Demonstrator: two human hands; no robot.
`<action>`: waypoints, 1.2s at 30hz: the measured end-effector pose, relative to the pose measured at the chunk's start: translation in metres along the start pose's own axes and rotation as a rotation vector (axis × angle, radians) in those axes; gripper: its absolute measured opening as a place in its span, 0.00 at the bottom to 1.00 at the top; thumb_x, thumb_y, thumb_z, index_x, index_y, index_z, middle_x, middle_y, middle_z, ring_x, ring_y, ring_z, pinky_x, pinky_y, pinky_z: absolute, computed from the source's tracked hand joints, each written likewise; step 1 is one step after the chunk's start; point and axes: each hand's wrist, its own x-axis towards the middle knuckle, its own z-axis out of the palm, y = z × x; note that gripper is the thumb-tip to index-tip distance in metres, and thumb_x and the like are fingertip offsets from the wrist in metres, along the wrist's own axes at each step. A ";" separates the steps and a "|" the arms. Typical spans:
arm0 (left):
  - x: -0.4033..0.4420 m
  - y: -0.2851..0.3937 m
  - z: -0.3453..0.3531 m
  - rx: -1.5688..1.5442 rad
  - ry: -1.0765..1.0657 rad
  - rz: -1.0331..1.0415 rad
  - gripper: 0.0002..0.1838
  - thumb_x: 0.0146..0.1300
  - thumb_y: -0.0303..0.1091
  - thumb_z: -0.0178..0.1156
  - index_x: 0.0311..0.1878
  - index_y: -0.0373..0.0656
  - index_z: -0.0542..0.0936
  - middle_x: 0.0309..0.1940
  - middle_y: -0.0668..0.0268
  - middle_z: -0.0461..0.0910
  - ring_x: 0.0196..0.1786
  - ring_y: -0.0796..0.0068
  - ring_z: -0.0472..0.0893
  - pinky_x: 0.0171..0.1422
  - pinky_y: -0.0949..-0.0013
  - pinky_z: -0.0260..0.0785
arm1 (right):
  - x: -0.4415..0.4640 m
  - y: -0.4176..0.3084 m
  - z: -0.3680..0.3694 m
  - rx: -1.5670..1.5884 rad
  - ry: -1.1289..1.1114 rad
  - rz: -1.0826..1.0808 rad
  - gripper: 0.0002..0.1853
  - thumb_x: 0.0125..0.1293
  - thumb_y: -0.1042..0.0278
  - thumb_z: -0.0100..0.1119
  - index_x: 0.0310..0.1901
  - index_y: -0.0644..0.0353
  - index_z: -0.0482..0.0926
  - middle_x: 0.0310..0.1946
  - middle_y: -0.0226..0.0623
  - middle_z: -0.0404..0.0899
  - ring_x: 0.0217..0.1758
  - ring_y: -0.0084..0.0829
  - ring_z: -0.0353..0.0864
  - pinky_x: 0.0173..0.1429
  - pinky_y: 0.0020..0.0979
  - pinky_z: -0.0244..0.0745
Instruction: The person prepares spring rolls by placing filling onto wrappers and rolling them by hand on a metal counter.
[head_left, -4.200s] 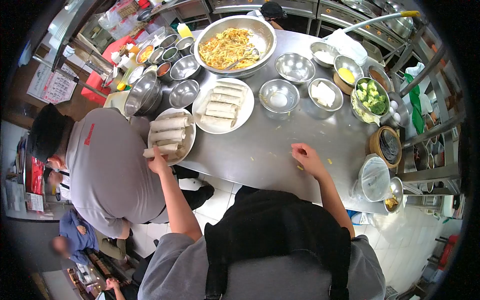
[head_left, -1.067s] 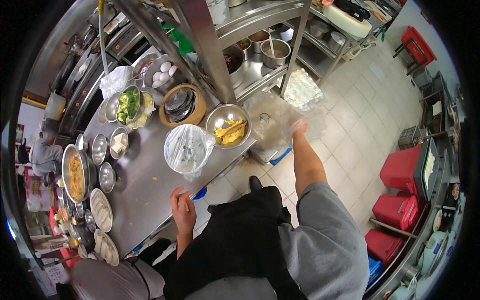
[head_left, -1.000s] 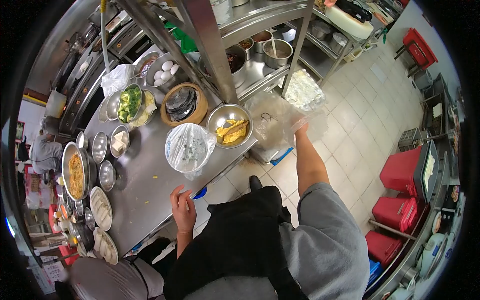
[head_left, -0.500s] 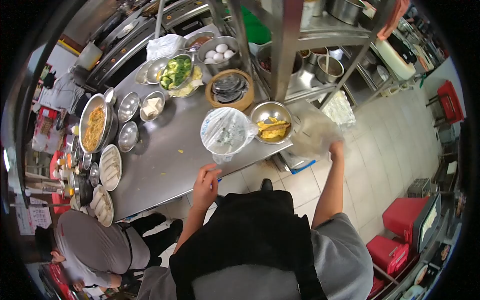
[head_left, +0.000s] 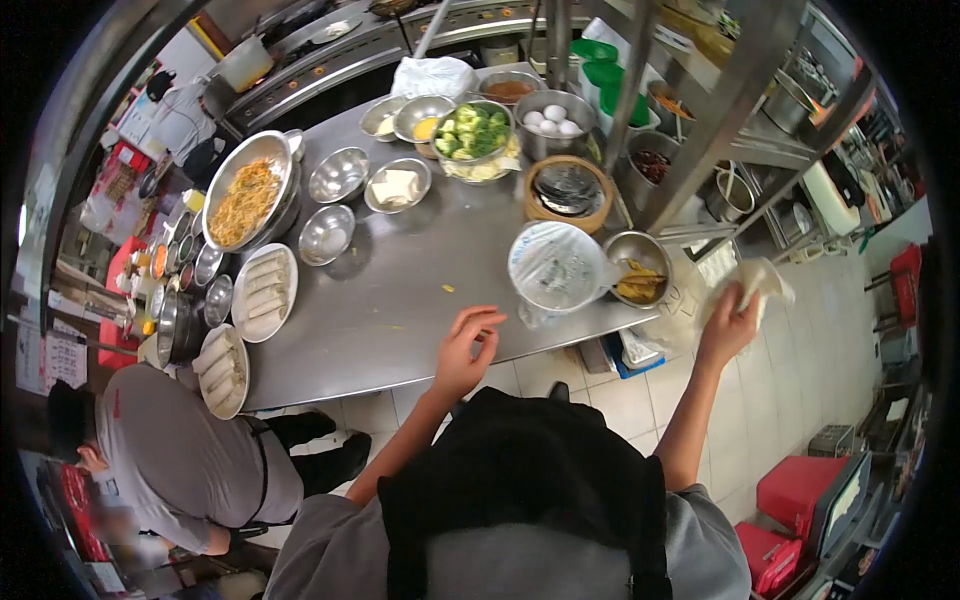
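Observation:
My left hand (head_left: 466, 352) hovers over the front edge of the steel table with its fingers loosely spread, holding nothing. Between thumb and fingers, my right hand (head_left: 728, 328) grips a pale, thin, crumpled sheet (head_left: 768, 282) that looks like a plastic bag, out past the table's right end. Translucent film with dark print (head_left: 680, 302) lies just left of that hand; whether it belongs to the same piece I cannot tell. Nearest on the table are a white tub under clear plastic (head_left: 556, 266) and a steel bowl of yellow food (head_left: 640, 272).
Behind the tub stands a bamboo steamer (head_left: 570, 195) with dark plastic. Farther back are an egg pot (head_left: 552, 128), a broccoli bowl (head_left: 472, 132) and a tofu bowl (head_left: 398, 186). Noodles (head_left: 245, 203) and plates of rolls (head_left: 265, 292) sit left, near a co-worker (head_left: 185, 450). A shelf post (head_left: 715, 110) rises right.
My view has shifted, so the table sits farther right. My right hand has lifted and drawn the pale sheet up and outward. My left hand still holds nothing.

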 end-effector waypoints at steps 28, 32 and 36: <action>-0.062 -0.038 -0.176 -1.070 0.042 -0.554 0.57 0.65 0.81 0.26 0.76 0.36 0.57 0.69 0.52 0.68 0.73 0.58 0.69 0.74 0.56 0.64 | -0.284 -0.286 0.168 0.765 -1.420 0.227 0.12 0.65 0.68 0.71 0.47 0.61 0.82 0.42 0.29 0.79 0.44 0.22 0.82 0.45 0.26 0.78; -0.063 -0.043 -0.179 -0.997 0.120 -0.547 0.50 0.71 0.75 0.30 0.75 0.36 0.60 0.69 0.55 0.69 0.70 0.61 0.71 0.73 0.57 0.65 | -0.277 -0.288 0.184 0.829 -1.473 0.157 0.09 0.65 0.70 0.69 0.41 0.65 0.82 0.41 0.34 0.81 0.41 0.25 0.84 0.46 0.28 0.79; -0.057 -0.047 -0.183 -0.836 0.189 -0.556 0.37 0.77 0.64 0.41 0.69 0.37 0.67 0.65 0.59 0.73 0.66 0.66 0.75 0.71 0.59 0.65 | -0.268 -0.278 0.206 0.901 -1.768 0.491 0.06 0.71 0.70 0.64 0.44 0.62 0.81 0.41 0.28 0.81 0.43 0.20 0.80 0.46 0.26 0.77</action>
